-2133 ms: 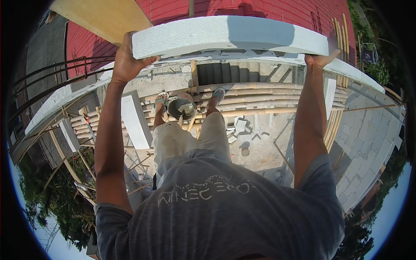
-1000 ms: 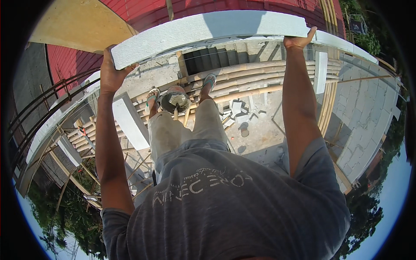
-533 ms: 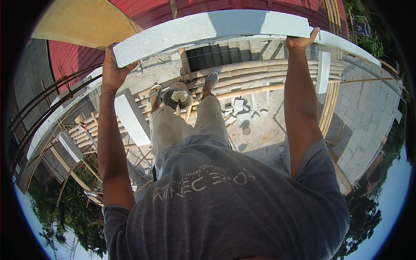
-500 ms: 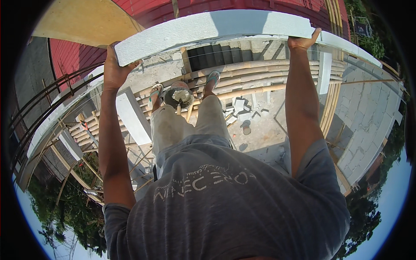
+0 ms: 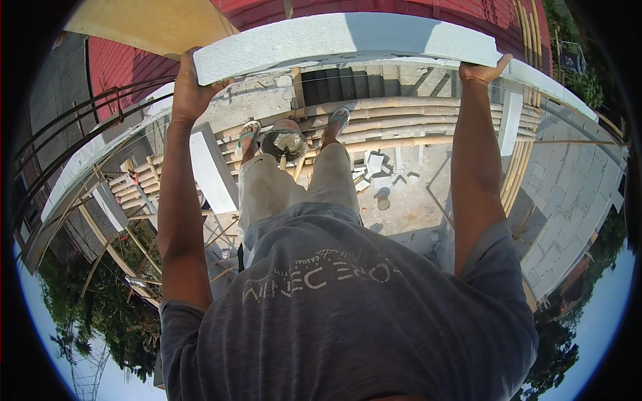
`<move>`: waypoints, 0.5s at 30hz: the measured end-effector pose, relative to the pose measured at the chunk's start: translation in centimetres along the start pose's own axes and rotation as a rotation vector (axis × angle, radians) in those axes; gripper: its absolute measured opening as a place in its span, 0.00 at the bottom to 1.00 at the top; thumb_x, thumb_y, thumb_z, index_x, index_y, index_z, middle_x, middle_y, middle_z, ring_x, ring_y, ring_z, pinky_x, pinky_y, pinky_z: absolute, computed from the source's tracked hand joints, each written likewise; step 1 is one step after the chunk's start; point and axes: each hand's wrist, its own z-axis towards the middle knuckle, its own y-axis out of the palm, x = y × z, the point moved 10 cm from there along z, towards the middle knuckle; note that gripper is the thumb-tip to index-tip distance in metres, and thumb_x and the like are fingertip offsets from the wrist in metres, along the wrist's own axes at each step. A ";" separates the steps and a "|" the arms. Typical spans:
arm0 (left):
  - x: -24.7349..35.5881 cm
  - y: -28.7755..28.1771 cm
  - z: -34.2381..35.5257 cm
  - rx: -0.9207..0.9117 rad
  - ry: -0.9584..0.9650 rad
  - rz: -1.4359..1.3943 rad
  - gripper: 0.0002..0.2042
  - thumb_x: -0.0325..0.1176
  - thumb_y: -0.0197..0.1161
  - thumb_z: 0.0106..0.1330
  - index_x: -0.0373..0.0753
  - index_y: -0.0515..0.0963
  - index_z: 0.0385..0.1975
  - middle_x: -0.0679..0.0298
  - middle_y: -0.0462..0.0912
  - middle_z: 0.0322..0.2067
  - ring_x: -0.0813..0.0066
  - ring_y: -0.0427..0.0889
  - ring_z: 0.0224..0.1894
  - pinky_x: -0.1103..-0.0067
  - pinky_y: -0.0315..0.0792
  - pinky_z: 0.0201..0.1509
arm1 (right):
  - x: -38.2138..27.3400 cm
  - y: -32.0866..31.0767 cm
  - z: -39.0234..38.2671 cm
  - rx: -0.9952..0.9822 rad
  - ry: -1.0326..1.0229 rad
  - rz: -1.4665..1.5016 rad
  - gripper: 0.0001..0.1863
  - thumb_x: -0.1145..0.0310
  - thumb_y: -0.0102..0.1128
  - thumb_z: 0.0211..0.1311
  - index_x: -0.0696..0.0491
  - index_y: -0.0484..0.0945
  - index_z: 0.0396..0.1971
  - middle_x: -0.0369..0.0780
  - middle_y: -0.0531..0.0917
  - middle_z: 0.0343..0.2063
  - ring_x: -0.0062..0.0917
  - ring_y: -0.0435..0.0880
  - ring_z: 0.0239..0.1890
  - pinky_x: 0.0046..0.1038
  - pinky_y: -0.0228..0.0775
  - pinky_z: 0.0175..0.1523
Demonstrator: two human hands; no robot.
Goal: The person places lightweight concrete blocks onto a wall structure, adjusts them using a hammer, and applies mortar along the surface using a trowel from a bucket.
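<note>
A long white lightweight concrete block (image 5: 281, 41) spans the top of the view, with a shadow across its right part. My left hand (image 5: 192, 92) grips its left end, thumb along the near lower edge. At the other end my right hand (image 5: 483, 71) is closed on the corner from below, its thumb pointing up and outward. The block lies along the line of a white block wall (image 5: 555, 93); whether its underside rests fully on it I cannot tell. Between my feet stands a bucket (image 5: 284, 142) of grey mortar, a tool handle sticking out.
I stand on bamboo poles (image 5: 401, 113) laid as a platform. White pillars (image 5: 212, 170) rise on both sides. Beyond the wall are a red roof (image 5: 134, 73) and a tan board (image 5: 154, 27). Dark rebar (image 5: 87, 110) juts at left. Broken block pieces (image 5: 376, 167) lie on the floor below.
The whole view has shifted slightly, so the block, my hands and the surroundings appear farther right. Both hands keep their hold on the block's ends.
</note>
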 end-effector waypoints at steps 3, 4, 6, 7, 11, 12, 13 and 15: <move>0.1 0.0 0.0 -0.002 0.000 -0.014 0.40 0.28 0.79 0.48 0.35 0.61 0.59 0.51 0.81 0.51 0.60 0.82 0.53 0.71 0.74 0.56 | -0.1 0.0 0.1 -0.010 -0.018 -0.009 0.38 0.30 0.46 0.62 0.47 0.74 0.58 0.34 0.77 0.56 0.32 0.74 0.58 0.35 0.63 0.66; 0.0 0.1 0.0 -0.013 -0.013 -0.027 0.39 0.28 0.79 0.48 0.35 0.61 0.59 0.51 0.81 0.51 0.60 0.82 0.53 0.70 0.74 0.56 | 0.0 -0.1 0.1 0.010 -0.011 -0.013 0.38 0.31 0.46 0.63 0.47 0.74 0.58 0.35 0.78 0.56 0.31 0.75 0.58 0.35 0.64 0.66; 0.1 -0.1 0.0 0.002 -0.001 0.001 0.39 0.28 0.80 0.48 0.36 0.61 0.59 0.51 0.81 0.50 0.60 0.82 0.52 0.70 0.74 0.56 | 0.0 -0.1 -0.2 0.031 -0.007 -0.016 0.37 0.31 0.45 0.63 0.47 0.74 0.58 0.35 0.78 0.55 0.31 0.75 0.57 0.35 0.65 0.66; 0.2 -0.1 0.0 0.000 0.007 0.013 0.39 0.28 0.80 0.48 0.36 0.61 0.59 0.52 0.82 0.49 0.61 0.82 0.52 0.70 0.75 0.56 | -0.1 -0.2 -0.4 0.070 -0.007 -0.046 0.38 0.32 0.43 0.64 0.48 0.74 0.58 0.36 0.78 0.55 0.31 0.75 0.57 0.35 0.65 0.66; 0.2 -0.2 0.1 -0.025 -0.022 0.020 0.42 0.32 0.81 0.48 0.35 0.61 0.62 0.51 0.80 0.51 0.61 0.80 0.54 0.71 0.73 0.58 | -1.5 0.5 -1.6 0.150 0.011 -0.053 0.38 0.36 0.37 0.70 0.56 0.71 0.59 0.39 0.77 0.56 0.32 0.74 0.59 0.37 0.62 0.68; 0.5 -0.4 0.0 -0.010 -0.004 0.013 0.44 0.35 0.81 0.47 0.35 0.60 0.63 0.49 0.77 0.54 0.60 0.78 0.56 0.71 0.72 0.60 | -1.9 1.3 -1.9 0.121 0.019 -0.030 0.38 0.36 0.37 0.70 0.56 0.71 0.59 0.39 0.77 0.56 0.32 0.74 0.59 0.37 0.62 0.68; 0.5 -0.6 0.0 -0.011 -0.019 0.000 0.47 0.37 0.82 0.47 0.34 0.59 0.65 0.48 0.75 0.56 0.59 0.76 0.59 0.71 0.71 0.62 | -3.6 1.3 -2.3 0.181 -0.048 -0.052 0.38 0.37 0.35 0.71 0.58 0.70 0.59 0.40 0.76 0.57 0.33 0.73 0.61 0.38 0.59 0.70; 0.9 -0.8 0.0 -0.025 -0.013 -0.049 0.50 0.40 0.83 0.46 0.33 0.58 0.67 0.46 0.71 0.59 0.58 0.72 0.62 0.71 0.67 0.66 | -6.0 2.0 -3.0 0.244 -0.115 -0.069 0.38 0.39 0.33 0.73 0.60 0.69 0.60 0.42 0.75 0.58 0.35 0.72 0.62 0.39 0.55 0.72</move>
